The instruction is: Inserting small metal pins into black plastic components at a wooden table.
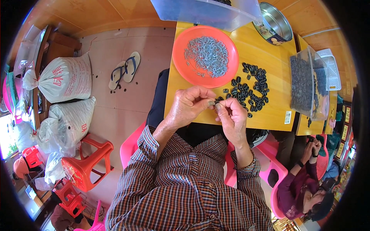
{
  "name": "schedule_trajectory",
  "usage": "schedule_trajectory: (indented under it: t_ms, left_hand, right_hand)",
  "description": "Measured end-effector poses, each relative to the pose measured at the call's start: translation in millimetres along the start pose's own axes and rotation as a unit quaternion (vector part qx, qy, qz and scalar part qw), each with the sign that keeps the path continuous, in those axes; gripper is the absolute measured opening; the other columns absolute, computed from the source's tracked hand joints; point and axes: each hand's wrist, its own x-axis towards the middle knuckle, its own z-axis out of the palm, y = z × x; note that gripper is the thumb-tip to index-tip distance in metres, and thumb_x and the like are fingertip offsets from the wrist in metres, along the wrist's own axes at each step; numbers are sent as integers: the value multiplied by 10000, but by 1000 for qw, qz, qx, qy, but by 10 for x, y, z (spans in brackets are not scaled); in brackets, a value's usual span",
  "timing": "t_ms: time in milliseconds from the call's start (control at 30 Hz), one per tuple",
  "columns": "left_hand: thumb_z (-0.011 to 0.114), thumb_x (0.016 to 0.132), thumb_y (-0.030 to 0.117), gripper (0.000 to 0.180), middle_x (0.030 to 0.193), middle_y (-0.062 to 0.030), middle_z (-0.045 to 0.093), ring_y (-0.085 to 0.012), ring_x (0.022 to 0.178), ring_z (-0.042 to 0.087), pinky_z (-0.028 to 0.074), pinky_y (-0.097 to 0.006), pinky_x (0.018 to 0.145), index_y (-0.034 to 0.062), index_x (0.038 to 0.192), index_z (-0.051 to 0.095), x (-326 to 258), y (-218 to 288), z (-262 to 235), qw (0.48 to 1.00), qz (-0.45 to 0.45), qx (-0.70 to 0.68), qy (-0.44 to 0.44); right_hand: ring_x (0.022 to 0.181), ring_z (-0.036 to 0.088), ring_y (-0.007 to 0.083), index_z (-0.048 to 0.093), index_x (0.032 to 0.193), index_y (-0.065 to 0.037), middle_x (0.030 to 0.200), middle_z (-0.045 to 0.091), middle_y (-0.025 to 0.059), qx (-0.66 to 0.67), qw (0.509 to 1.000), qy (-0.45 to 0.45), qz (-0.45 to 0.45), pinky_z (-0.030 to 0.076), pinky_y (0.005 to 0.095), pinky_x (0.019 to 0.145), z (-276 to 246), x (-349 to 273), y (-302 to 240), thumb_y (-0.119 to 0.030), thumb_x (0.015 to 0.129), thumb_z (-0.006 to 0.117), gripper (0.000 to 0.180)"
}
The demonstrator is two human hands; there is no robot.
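Note:
My left hand (pixel 188 104) and my right hand (pixel 232 120) meet at the near edge of the table, fingertips pinched together. Between them is a small black plastic piece (pixel 219 100), mostly covered by my thumbs and fingers. Just beyond my hands lies a loose spread of similar black oval pieces with holes (pixel 259 85). An orange-red plastic plate (pixel 180 57) sits beyond my left hand, holding a heap of small silvery screws or pins (pixel 210 56). Whether one of these is also in my fingers is hidden.
The yellow wooden table (pixel 275 109) carries a clear bin of black pieces (pixel 302 84), a round metal tin (pixel 283 27) and a blue-tinted tub (pixel 200 13). White sacks (pixel 71 77), flip-flops (pixel 131 67) and a red stool (pixel 88 169) stand left. A co-worker (pixel 296 188) sits at right.

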Motion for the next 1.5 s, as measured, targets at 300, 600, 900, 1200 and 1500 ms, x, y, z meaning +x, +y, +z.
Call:
schedule_trajectory:
  t_ms: [300,600,900,1200,1500]
  left_hand:
    - [602,881,-22,153,875,-67,673,-119,807,661,541,-248,752,-58,1029,620,-66,-86,151,999,-35,-36,-21]
    - [557,931,32,178,869,-81,673,-121,793,658,540,-254,751,-60,1079,593,-51,-159,182,997,-48,-42,-50]
    - [567,922,32,111,767,-67,664,-108,710,655,543,-241,664,-58,971,609,-84,-153,225,998,-38,27,-38]
    - [582,893,16,108,792,-79,661,-123,672,658,531,-244,614,-51,967,624,-122,-188,207,989,3,149,-10]
    - [676,778,48,220,830,-126,594,-276,672,631,512,-362,589,10,990,633,-45,-134,226,899,150,411,36]
  right_hand:
    - [583,540,58,544,874,-7,769,612,31,69,996,30,52,440,191,526,-75,-187,24,-97,929,573,109]
    - [576,551,68,570,881,-18,740,614,25,124,984,50,113,435,193,536,-122,-174,52,-134,923,590,124]
    - [578,544,64,560,881,-20,749,607,23,95,991,45,80,432,185,531,-85,-194,89,-128,924,590,120]
    - [571,542,60,576,889,-20,740,604,18,81,989,44,112,421,185,525,-183,-267,186,-155,921,596,141]
    - [560,547,63,586,880,-24,719,606,21,99,983,76,133,420,189,524,-256,-244,217,-164,919,597,146]
